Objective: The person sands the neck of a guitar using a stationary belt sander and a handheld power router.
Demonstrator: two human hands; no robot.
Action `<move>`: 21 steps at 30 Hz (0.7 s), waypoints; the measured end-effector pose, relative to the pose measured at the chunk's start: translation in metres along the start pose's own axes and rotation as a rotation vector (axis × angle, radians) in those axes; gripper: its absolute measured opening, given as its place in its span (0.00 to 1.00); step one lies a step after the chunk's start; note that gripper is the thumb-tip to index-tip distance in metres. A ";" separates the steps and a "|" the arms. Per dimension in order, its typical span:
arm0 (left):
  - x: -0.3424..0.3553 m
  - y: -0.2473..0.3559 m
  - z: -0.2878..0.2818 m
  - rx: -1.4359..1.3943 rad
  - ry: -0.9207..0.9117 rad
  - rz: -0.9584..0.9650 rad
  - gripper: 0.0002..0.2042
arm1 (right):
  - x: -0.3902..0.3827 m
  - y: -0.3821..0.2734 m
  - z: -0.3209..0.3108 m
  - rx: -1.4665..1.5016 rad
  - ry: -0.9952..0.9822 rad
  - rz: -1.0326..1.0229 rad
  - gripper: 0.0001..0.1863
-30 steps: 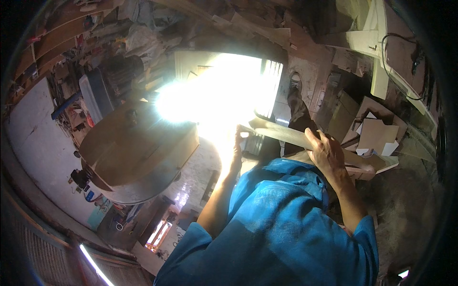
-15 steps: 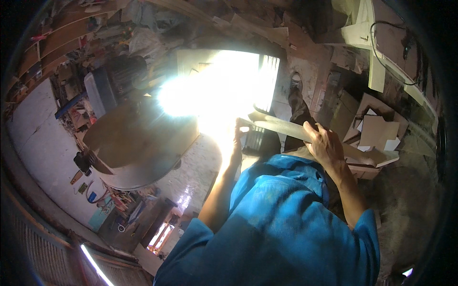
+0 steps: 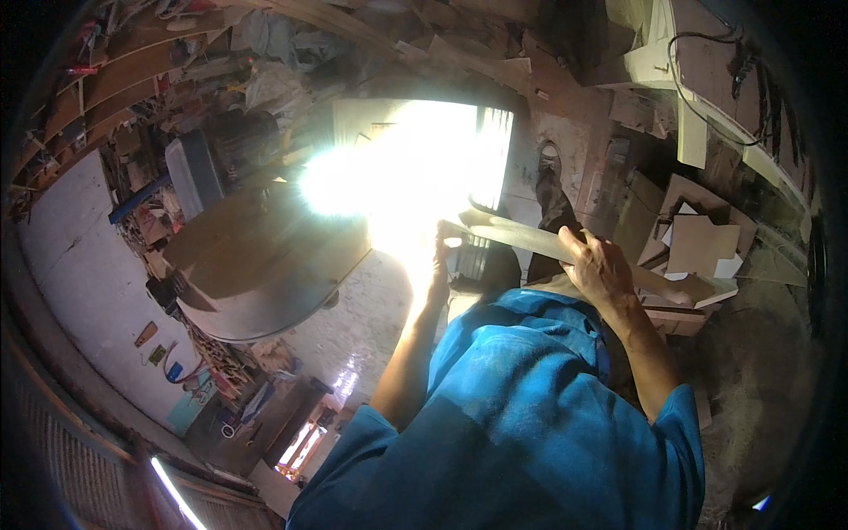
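Strong white light is washing over the worktop in a messy room. A big rounded brown machine is standing in the way on the left, and scrap boards are lying on the right. The right hand is gripping a long piece of wood near the worktop. The left hand is glowing by its left end; I cannot tell its grip. Floor is showing between the worktop's right edge and a shoe.
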State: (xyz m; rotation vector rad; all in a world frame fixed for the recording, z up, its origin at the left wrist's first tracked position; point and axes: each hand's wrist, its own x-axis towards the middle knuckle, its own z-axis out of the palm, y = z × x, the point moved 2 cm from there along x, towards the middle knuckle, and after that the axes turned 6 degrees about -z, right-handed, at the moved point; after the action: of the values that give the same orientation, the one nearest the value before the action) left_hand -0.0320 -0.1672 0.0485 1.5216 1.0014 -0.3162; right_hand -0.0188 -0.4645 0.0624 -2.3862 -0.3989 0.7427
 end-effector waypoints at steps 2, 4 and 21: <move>-0.002 0.003 0.002 -0.011 -0.005 -0.003 0.19 | 0.000 0.001 0.002 -0.001 0.007 0.001 0.21; -0.004 0.004 0.004 -0.019 -0.002 -0.010 0.19 | -0.001 0.002 0.004 -0.005 0.014 -0.002 0.21; 0.001 -0.001 0.001 -0.029 0.030 -0.034 0.20 | 0.002 -0.001 -0.004 -0.003 -0.007 -0.001 0.23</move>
State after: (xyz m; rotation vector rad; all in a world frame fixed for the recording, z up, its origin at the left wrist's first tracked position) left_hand -0.0317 -0.1674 0.0471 1.4879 1.0526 -0.3022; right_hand -0.0146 -0.4646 0.0646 -2.3861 -0.4045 0.7513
